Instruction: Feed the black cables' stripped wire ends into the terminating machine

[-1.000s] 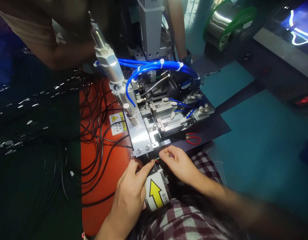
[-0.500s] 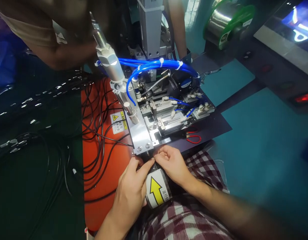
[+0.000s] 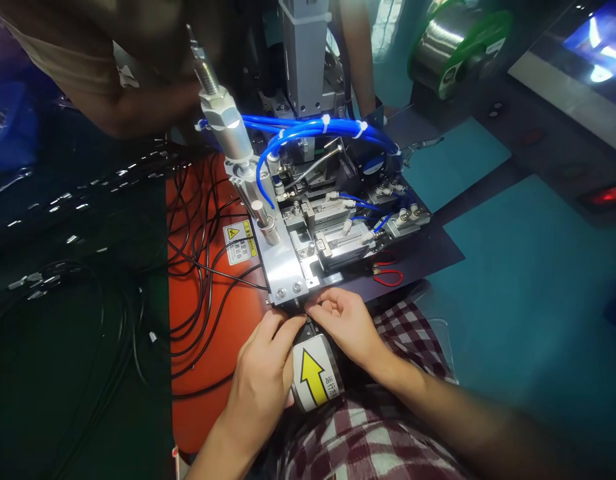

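Head view shows the left hand (image 3: 262, 373) and right hand (image 3: 345, 323) with fingertips pinched together on something too small to identify, just below the metal fixture plate (image 3: 283, 270) edge and above the yellow-arrow cylinder (image 3: 315, 380), apparently for fine positioning.

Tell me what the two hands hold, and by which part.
Cannot be told: left hand and right hand pinch together at the metal plate edge, hiding whatever is between the fingertips.
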`<action>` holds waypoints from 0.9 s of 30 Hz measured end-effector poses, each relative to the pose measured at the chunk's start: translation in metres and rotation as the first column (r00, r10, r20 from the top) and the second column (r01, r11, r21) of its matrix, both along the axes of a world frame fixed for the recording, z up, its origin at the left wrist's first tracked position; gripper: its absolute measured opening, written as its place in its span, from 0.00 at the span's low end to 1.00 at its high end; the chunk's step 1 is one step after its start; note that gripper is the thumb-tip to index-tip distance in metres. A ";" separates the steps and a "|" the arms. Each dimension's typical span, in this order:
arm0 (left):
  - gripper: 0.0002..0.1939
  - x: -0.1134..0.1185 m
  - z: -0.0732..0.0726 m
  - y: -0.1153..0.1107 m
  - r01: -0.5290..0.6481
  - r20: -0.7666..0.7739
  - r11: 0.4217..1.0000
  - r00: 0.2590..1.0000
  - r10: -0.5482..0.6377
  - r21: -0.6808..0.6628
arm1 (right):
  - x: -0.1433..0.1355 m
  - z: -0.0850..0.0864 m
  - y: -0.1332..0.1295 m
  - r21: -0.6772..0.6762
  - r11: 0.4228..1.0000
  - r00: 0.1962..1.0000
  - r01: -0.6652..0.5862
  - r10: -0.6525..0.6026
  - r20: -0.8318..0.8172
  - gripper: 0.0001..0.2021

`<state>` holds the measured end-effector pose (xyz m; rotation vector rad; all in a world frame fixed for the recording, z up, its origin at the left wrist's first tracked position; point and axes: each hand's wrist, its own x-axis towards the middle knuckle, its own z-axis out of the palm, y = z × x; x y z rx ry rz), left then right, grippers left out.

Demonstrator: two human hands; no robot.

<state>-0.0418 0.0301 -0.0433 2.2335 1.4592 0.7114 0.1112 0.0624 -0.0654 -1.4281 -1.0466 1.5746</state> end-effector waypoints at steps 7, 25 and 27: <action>0.15 0.000 0.000 0.000 0.001 -0.011 1.000 1.000 -0.002 -0.007 | 0.002 -0.005 -0.004 0.108 0.994 1.000 -0.026 0.024 0.020 0.08; 0.15 0.000 0.000 0.001 -0.008 -0.005 1.000 1.000 0.008 0.011 | 0.020 0.003 0.002 -0.166 0.983 0.988 -0.074 0.049 -0.150 0.13; 0.15 0.000 0.000 0.001 -0.005 -0.007 1.000 1.000 0.005 0.006 | 0.020 0.002 -0.008 -0.032 0.999 0.999 -0.004 0.002 -0.040 0.11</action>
